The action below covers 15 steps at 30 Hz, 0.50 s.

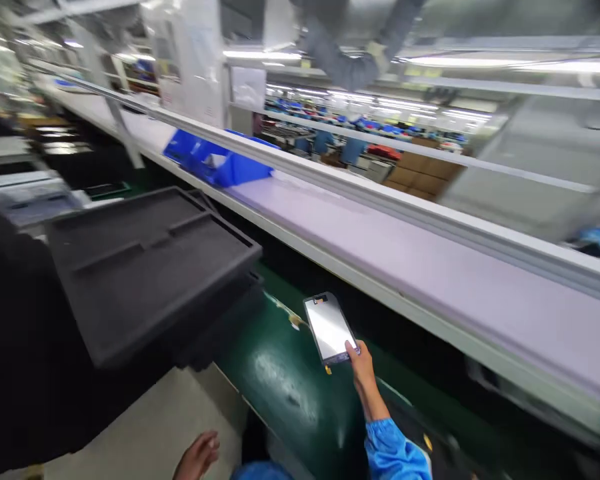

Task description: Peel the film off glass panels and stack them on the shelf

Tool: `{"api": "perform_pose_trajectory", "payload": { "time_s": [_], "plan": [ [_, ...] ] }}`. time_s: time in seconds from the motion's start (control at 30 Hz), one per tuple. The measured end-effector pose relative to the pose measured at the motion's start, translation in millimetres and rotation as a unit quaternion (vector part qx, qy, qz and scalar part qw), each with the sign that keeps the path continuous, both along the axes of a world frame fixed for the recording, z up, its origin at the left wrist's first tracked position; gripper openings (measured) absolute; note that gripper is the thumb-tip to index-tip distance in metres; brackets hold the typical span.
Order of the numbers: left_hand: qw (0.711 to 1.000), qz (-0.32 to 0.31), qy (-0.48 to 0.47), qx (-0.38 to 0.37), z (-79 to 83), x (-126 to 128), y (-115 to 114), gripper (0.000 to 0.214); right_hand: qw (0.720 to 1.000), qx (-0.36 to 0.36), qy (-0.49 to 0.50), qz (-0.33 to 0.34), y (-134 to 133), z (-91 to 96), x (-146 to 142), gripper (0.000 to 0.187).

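Observation:
My right hand [362, 365] grips the lower corner of a phone screen panel [330, 328], thumb on its bright, reflective face. The panel has a dark rim, a small dark part near its top and an orange flex tab at its lower edge. It is held tilted above a green mat [285, 373]. Low in the view, my left hand [199, 456] hangs with loosely bent fingers and nothing visible in it. It is apart from the panel, below the stacked black trays [155, 260].
A long pale shelf [380, 233] with a metal rail [330, 177] runs across beyond the mat. Blue bins [215, 160] stand on it. The black tray stack takes up the left side. Brown cartons [420, 170] are farther back.

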<state>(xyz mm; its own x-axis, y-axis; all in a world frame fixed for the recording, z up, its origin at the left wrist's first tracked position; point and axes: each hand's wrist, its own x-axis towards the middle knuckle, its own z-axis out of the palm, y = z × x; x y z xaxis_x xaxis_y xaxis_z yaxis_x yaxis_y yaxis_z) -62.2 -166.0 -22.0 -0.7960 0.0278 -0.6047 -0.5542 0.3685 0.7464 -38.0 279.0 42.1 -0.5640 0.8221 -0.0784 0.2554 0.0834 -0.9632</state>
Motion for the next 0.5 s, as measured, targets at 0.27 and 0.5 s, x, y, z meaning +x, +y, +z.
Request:
{"api": "perform_pose_trajectory", "payload": {
  "time_s": [0.27, 0.5],
  "plan": [
    [0.952, -0.207, 0.080, 0.211, 27.7, 135.8, 58.3, 0.071, 0.995, -0.091, 0.026, -0.023, -110.5, 39.0, 325.3, 0.049],
    [0.926, -0.263, -0.073, 0.260, 71.9, 277.7, 146.3, 0.089, 0.975, -0.171, 0.042, -0.139, -183.5, 6.8, 477.4, 0.056]
  ]
}}
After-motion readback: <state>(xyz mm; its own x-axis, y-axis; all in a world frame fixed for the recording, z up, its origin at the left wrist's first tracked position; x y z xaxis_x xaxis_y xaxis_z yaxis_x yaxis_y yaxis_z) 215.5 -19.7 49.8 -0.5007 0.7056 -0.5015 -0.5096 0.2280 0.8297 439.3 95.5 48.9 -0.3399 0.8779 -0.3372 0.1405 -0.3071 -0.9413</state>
